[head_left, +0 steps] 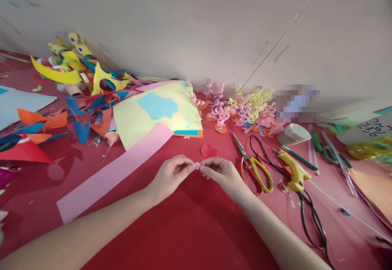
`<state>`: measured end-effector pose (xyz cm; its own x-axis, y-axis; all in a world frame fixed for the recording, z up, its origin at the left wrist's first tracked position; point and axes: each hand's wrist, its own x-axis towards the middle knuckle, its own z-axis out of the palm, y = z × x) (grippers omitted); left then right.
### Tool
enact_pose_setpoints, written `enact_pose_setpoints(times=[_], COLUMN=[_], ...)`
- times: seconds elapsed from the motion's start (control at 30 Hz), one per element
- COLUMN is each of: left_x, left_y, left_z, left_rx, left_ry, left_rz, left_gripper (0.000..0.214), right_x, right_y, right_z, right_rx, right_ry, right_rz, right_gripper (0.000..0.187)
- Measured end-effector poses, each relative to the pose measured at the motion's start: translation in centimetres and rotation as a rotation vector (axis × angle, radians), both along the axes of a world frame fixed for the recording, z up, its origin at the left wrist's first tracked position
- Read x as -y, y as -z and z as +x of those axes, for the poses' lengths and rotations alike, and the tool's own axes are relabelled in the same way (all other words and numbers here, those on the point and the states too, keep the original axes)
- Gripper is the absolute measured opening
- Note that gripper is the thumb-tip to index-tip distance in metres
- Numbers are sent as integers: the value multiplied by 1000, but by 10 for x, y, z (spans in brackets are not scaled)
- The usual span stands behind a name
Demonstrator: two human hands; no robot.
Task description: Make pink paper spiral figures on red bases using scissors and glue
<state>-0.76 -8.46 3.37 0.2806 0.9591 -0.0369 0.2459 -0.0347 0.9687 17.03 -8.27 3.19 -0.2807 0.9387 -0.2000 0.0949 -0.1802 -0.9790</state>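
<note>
Forearms (92,227), one pair, bare: nearest the camera, entering at lower left and lower right of the frame, converging on its centre. Left hand (171,176) and right hand (225,176): each with thumb and fingertips pinched together, both grasping the same item. Item held: pink paper piece (197,166), small, at the centre of the frame, between the two pinches. Handling, as judged: very light, soft, easily creased or crushed, dry and unlikely to slip; best taken by its opposite ends with light fingertip pressure. Lie: long axis appears to run roughly left to right, from one hand to the other; largely covered, so its leading end cannot be told. Adjacent: red paper disc (208,151), just beyond the hands; pink paper strip (116,175), left of centre, not held, slanting from lower left up to its overlap with pale yellow sheets (130,119); scissors (245,156), right of centre, blades pointing to upper left; yellow glue gun (295,174), farther right.
</note>
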Motion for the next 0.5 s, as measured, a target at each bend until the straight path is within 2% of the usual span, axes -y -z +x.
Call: enact_pose_setpoints(times=[0.33,0.43,0.5], left_x=[1,2,2], left_y=[2,4,4], left_z=[-1,-1,0], left_rx=[-45,-49,-13], left_ry=[13,40,36], left_rz=[35,54,50], left_gripper=[25,23,19], right_x=[5,7,9], right_y=[-1,-1,-1], right_z=[-6,-7,-7], right_rx=[127,204,273], right_ry=[67,79,86], right_rz=[102,184,290], right_gripper=[21,15,10])
